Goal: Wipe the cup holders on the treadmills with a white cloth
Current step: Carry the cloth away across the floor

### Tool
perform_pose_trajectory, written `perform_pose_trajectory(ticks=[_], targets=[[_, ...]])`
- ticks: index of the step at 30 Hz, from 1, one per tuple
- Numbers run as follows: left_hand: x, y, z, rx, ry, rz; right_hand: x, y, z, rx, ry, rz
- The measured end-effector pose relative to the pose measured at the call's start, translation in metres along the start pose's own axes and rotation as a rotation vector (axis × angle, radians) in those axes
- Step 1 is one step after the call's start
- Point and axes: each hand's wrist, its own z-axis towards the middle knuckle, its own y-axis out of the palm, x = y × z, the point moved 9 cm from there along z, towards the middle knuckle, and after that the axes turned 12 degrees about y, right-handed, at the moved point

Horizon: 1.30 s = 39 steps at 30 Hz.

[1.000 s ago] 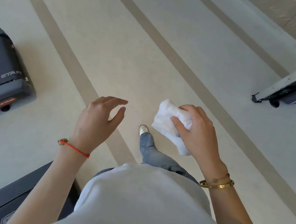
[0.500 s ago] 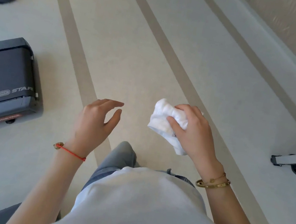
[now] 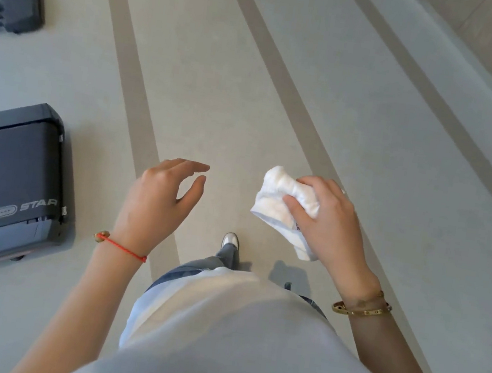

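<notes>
**One cloth in your right hand, two machine ends at left**

You have one white cloth (image 3: pixel 280 205), bunched in your right hand (image 3: pixel 327 225); fingers and thumb curl round it. Its long axis runs from 11 o'clock down to 5 o'clock, the lower tail hanging below your palm. Your left hand (image 3: pixel 154 205) holds nothing, fingers loosely bent and apart. One treadmill end (image 3: pixel 4 185) lies at 9 o'clock, a second dark machine end (image 3: pixel 23 5) at 10 o'clock. Three tan stripes cross the floor (image 3: pixel 219 95). One shoe (image 3: pixel 230 240) shows between your hands.
</notes>
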Motion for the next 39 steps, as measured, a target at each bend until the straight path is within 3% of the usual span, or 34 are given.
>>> perform_pose_trajectory(ticks=[8, 13, 29, 39], targets=[[-0.065, 0.000, 0.174, -0.018, 0.021, -0.011, -0.048, 0.004, 0.166, 0.005, 0.048, 0.039], [-0.099, 0.022, 0.270, -0.039, 0.038, -0.029, -0.060, 0.002, 0.260, 0.092, 0.030, 0.029], [-0.181, 0.061, 0.657, 0.023, 0.033, -0.005, -0.111, -0.043, 0.672, 0.069, -0.001, -0.022], [-0.269, 0.089, 0.849, 0.033, 0.017, -0.021, -0.155, -0.013, 0.875, 0.018, -0.018, -0.044]])
